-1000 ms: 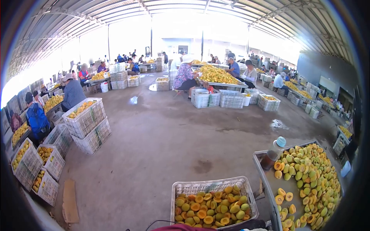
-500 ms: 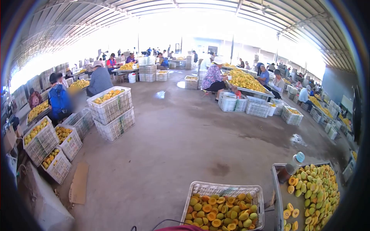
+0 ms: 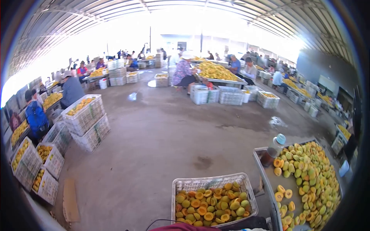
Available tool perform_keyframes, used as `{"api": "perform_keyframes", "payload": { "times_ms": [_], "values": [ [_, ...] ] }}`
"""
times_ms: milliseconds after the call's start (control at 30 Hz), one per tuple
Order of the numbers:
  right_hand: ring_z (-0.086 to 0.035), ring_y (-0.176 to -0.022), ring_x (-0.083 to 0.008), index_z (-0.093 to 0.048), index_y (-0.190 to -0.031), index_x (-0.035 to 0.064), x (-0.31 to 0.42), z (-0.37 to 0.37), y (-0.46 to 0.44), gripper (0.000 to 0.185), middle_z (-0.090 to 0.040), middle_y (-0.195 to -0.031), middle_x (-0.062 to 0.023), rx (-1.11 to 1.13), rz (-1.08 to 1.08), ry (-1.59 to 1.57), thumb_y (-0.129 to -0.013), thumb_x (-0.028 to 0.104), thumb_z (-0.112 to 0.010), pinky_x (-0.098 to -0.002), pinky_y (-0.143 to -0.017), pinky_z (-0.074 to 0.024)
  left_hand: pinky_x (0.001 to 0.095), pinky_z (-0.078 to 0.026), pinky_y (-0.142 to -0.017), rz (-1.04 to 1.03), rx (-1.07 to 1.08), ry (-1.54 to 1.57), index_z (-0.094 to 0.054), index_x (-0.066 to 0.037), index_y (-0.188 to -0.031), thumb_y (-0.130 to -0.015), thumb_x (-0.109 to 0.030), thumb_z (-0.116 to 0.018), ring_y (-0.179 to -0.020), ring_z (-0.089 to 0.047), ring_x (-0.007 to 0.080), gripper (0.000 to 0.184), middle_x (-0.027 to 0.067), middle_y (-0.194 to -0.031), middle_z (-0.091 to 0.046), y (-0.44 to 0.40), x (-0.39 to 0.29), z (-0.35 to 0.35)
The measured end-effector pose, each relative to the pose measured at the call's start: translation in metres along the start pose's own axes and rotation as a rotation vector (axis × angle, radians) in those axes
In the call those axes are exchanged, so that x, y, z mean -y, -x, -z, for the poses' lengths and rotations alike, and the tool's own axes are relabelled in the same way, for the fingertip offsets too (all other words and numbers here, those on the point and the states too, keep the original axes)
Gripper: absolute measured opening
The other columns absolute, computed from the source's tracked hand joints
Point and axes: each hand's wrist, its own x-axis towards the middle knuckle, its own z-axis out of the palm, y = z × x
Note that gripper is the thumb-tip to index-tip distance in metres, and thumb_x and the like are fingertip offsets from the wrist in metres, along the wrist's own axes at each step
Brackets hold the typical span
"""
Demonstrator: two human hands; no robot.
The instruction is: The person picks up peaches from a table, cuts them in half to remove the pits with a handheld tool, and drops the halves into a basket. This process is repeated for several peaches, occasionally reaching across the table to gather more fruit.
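Neither of my hands shows in the head view. Maroon clothing (image 3: 181,228) and a dark piece of cloth (image 3: 250,222) appear at the bottom edge. Just in front of me is a white plastic crate (image 3: 246,184) holding halved yellow-green fruit (image 3: 210,204) that looks like peaches or apricots, many with the pit hollow facing up. To the right stands a metal-rimmed table (image 3: 266,181) heaped with more such fruit (image 3: 312,173). A clear bottle with a blue lid (image 3: 273,150) and dark liquid inside stands at its far left corner.
Stacked crates of fruit (image 3: 86,121) stand at left, beside more crates (image 3: 48,188) and a flat cardboard piece (image 3: 70,200). Several people sit at fruit-laden tables, including a person in a white hat (image 3: 183,73). Wet patches (image 3: 203,162) mark the concrete floor.
My view has turned right and slightly down, so the crates, table and people sit further left in it. More of the fruit table and the dark cloth at the bottom now show.
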Motion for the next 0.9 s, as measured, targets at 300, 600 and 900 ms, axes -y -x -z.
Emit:
{"api": "perform_keyframes", "payload": {
  "times_ms": [300, 600, 900],
  "values": [
    [-0.059, -0.091, -0.0134, -0.056, -0.112, 0.0094, -0.032, 0.038, 0.03, 0.019, -0.062, -0.102, -0.0056, -0.109, -0.098, -0.353, -0.094, 0.013, -0.055, -0.0288, -0.08, -0.0482, 0.0406, -0.05, -0.07, -0.117, 0.003, 0.166, -0.054, -0.008, -0.092, -0.085, -0.017, -0.056, -0.082, -0.065, 0.0329, 0.012, 0.0147, -0.085, -0.063, -0.003, -0.025, 0.003],
    [-0.057, -0.105, -0.0213, -0.044, -0.134, 0.0065, -0.092, 0.081, 0.051, 0.043, -0.056, -0.121, -0.0085, -0.069, -0.145, -0.612, -0.094, 0.011, -0.058, -0.0316, -0.092, -0.0475, 0.0337, -0.051, -0.074, -0.263, -0.031, 0.405, -0.06, -0.008, -0.107, -0.069, -0.025, -0.076, -0.082, -0.064, 0.0223, 0.044, 0.0082, -0.089, -0.065, -0.027, -0.002, -0.02],
    [-0.05, -0.084, -0.0061, -0.052, -0.125, 0.0038, -0.016, 0.053, 0.047, 0.033, -0.052, -0.1, 0.0021, -0.248, -0.327, -0.376, -0.093, 0.005, -0.06, -0.019, -0.076, -0.0447, 0.0298, -0.044, -0.087, 0.118, -0.172, 0.783, -0.052, -0.008, -0.11, -0.086, -0.023, -0.066, -0.096, -0.052, 0.014, 0.032, 0.0032, -0.101, -0.055, -0.055, 0.06, -0.043]
  ]
}}
